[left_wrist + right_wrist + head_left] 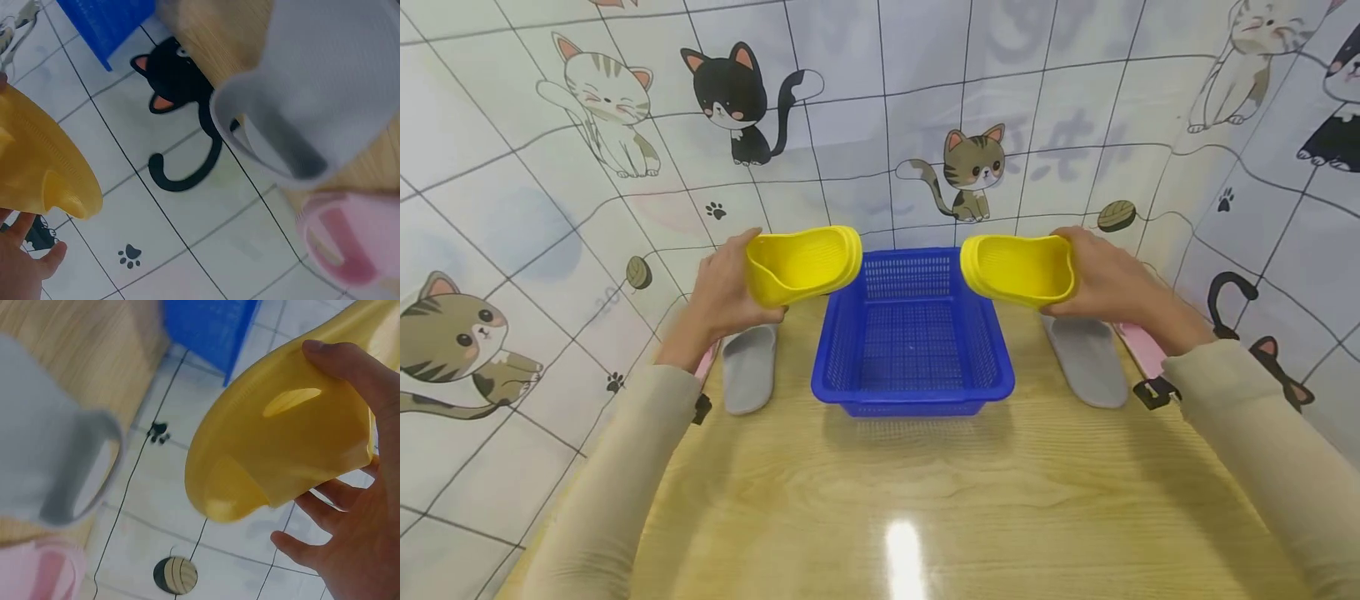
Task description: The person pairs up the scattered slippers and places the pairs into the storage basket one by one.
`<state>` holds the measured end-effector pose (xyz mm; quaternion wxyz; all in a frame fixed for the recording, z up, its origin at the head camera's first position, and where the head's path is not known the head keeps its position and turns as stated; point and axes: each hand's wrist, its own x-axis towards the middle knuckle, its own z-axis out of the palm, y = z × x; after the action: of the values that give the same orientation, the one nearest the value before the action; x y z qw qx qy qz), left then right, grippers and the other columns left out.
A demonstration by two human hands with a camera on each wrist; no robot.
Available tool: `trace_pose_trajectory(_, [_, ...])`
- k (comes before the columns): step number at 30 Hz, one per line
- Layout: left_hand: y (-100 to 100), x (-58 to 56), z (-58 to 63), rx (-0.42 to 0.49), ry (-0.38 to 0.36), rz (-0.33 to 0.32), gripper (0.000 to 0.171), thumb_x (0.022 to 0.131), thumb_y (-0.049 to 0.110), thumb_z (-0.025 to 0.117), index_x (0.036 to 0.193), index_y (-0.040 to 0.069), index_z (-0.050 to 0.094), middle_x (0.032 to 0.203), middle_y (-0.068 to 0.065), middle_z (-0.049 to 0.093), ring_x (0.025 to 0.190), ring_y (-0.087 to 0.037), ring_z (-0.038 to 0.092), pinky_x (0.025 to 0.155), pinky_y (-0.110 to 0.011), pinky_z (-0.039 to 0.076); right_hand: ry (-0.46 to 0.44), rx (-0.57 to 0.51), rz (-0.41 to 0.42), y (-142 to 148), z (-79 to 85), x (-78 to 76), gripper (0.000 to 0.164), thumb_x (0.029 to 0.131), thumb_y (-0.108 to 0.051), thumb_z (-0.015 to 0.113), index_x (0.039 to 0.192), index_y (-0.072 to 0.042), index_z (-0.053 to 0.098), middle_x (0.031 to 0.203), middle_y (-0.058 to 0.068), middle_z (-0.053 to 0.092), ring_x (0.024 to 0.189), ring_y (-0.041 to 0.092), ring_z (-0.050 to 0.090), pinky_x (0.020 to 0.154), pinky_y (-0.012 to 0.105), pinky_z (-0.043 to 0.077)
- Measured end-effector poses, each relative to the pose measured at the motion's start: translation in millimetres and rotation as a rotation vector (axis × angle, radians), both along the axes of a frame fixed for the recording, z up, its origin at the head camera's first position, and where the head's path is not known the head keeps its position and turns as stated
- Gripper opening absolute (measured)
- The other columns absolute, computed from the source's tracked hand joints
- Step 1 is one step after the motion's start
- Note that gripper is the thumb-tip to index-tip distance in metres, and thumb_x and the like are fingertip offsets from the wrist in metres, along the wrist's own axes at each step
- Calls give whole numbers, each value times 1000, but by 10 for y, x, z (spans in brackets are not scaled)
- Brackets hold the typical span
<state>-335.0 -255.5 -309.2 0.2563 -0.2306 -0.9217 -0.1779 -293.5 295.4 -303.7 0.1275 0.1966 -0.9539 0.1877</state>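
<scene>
My left hand [722,283] grips a yellow slipper [805,262] by its outer end, above the left side of a blue mesh basket [913,404]. On the other side my right hand [1097,279] holds a matching yellow slipper [1018,267] above the basket's right edge. Both slippers are raised and tilted, their inner ends toward each other. In the right wrist view, the thumb lies along the slipper [281,431] with the fingers beneath. The left wrist view shows only part of its slipper [44,156] and hand [25,259]. I see only bare mesh on the basket's floor.
Grey slippers [749,371] [1088,362] lie on the wooden table [880,492], one each side of the basket. Pink slippers [706,365] [1142,348] lie outside them, partly hidden by my arms. Cat-patterned walls [850,125] stand behind and at both sides.
</scene>
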Motion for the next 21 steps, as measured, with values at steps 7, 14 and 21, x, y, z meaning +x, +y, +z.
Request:
trace_pose_trajectory(7, [179, 114, -195, 109, 66, -55, 126, 59, 40, 90, 164, 19, 24, 140, -17, 57, 109, -33, 57, 95, -57, 49, 84, -22, -39, -119, -84, 157, 112, 65, -45, 96, 157, -18, 39, 131, 21, 55, 105, 37, 56, 78, 53, 51])
trace_pose_trajectory(14, [301, 210, -407, 283, 104, -85, 112, 56, 35, 93, 153, 9, 42, 137, -15, 60, 111, -30, 57, 92, -48, 49, 97, -114, -67, -208, -210, 266, 117, 64, -43, 97, 161, -27, 33, 137, 21, 53, 107, 37, 56, 74, 48, 47])
trace_pose_trajectory(21, [382, 282, -434, 312, 122, -151, 112, 56, 34, 95, 153, 13, 44, 137, -12, 61, 115, -28, 55, 95, -45, 45, 71, -224, -98, -259, -238, 350, 119, 64, -39, 98, 160, -13, 33, 150, 22, 49, 119, 40, 53, 88, 56, 46])
